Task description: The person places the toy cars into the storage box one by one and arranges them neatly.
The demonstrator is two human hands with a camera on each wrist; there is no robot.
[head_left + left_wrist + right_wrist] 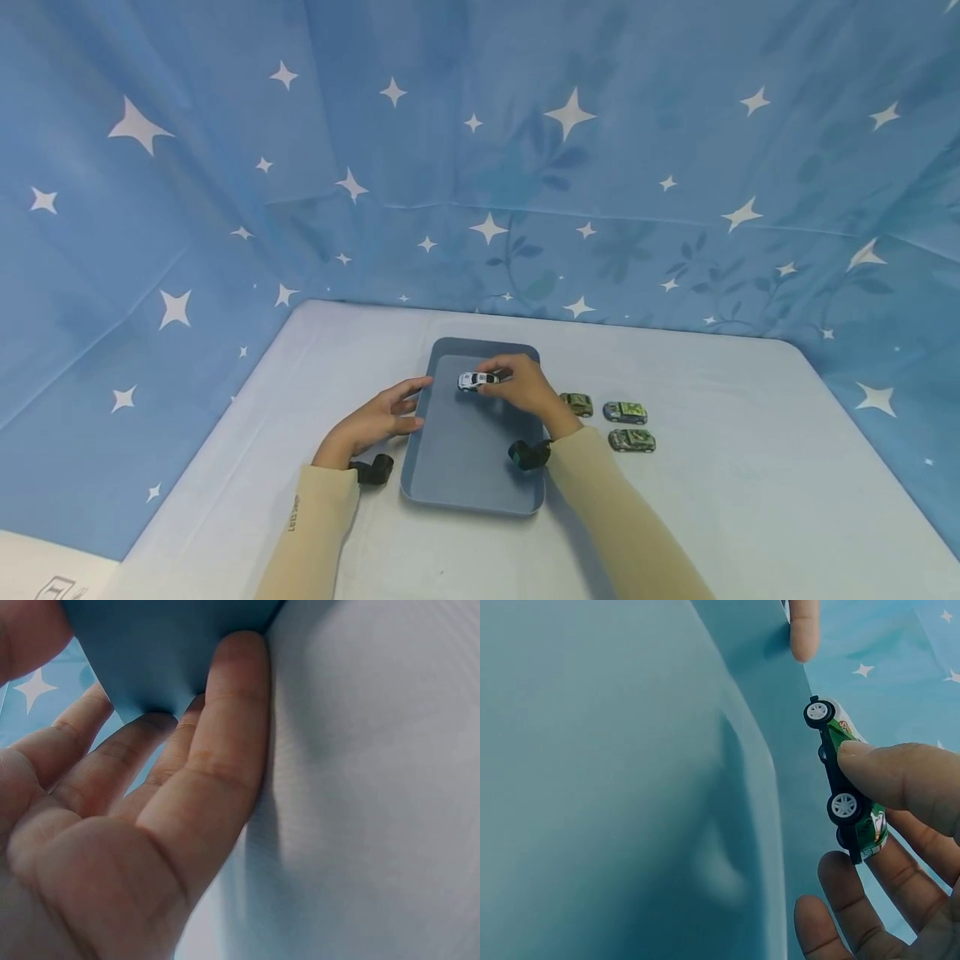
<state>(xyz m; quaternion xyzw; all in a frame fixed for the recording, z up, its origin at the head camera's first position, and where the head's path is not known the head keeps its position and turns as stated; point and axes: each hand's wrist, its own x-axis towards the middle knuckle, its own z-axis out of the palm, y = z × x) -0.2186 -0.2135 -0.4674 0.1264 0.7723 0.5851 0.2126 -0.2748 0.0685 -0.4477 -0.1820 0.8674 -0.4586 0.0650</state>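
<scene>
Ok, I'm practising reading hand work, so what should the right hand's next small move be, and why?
Probably lower the toy car gently onto the floor of the tray: the right hand pinches it over the tray, it looks clear of the floor in the right wrist view, and the left hand touches the tray's side, which may help steady it.

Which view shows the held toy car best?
The right wrist view: the toy car looks large, its green paint clear. Head view shows it small, in the right hand; the left wrist view misses it.
</scene>
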